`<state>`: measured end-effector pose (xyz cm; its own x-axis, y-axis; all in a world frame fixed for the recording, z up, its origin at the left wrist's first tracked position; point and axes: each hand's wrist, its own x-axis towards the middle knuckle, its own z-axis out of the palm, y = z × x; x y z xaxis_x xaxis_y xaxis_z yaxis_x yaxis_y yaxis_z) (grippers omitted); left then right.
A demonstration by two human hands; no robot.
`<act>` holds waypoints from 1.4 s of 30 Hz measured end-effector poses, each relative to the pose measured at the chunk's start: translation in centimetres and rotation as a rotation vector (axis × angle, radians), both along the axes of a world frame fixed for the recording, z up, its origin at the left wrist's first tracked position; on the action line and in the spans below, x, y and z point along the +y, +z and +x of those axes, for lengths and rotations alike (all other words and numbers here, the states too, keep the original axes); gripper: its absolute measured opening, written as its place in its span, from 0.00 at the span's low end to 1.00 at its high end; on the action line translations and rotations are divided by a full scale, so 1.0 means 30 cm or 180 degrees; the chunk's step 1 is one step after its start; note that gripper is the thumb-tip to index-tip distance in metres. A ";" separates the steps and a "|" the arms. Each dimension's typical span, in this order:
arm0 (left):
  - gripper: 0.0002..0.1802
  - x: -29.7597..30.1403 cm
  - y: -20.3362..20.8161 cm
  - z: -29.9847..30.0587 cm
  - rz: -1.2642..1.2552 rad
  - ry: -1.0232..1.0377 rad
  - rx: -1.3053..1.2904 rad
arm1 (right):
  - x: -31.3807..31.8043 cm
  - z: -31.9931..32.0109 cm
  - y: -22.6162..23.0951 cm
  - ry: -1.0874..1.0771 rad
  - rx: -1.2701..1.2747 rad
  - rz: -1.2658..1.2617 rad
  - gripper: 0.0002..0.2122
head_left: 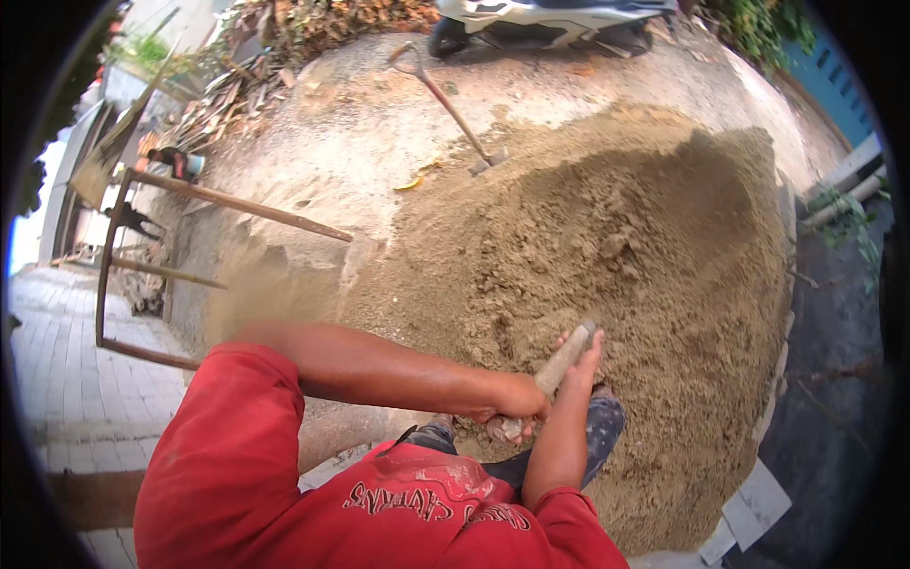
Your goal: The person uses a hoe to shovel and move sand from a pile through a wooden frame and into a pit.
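Observation:
A thick, pale grey, dust-coated rod (565, 357) slants up and away in front of my body. Around its nearer end my left hand (518, 400) is closed, with the arm reaching across from the left. My right hand (585, 357) cups the farther end from below, fingertips showing on both sides. What kind of tool or piece the rod is cannot be made out. Beyond and around both hands lies a large heap of brown sand (645, 275), with a hollow dug in its far side. My dark trousers show beneath the hands.
A shovel (441, 95) stands with its blade in the heap's far edge. To the left is a wooden frame (237, 201) with long poles. A parked motorbike (559, 19) stands at the back, and pale tiles (755, 504) lie near the heap's right front edge.

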<state>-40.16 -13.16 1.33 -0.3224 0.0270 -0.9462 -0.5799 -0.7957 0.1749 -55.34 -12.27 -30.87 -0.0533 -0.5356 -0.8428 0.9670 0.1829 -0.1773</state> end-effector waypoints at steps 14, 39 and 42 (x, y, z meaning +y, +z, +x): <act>0.14 0.136 0.335 0.265 -0.0219 -0.0118 0.0171 | 0.111 0.044 -0.075 0.0006 0.0252 0.0029 0.36; 0.21 1.489 0.915 1.966 -0.6216 -0.0634 -0.7592 | -0.109 2.338 1.779 0.2026 -0.2114 -0.3386 0.17; 0.20 1.457 0.775 1.934 -0.5840 -0.0677 -0.7783 | -0.107 2.276 1.649 0.1920 -0.2280 -0.3371 0.18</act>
<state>17.87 30.54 24.58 0.0964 -0.4469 0.8894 -0.5966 -0.7412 -0.3077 12.93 -15.48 18.61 0.6697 -0.7092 0.2202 0.7271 0.6865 -0.0005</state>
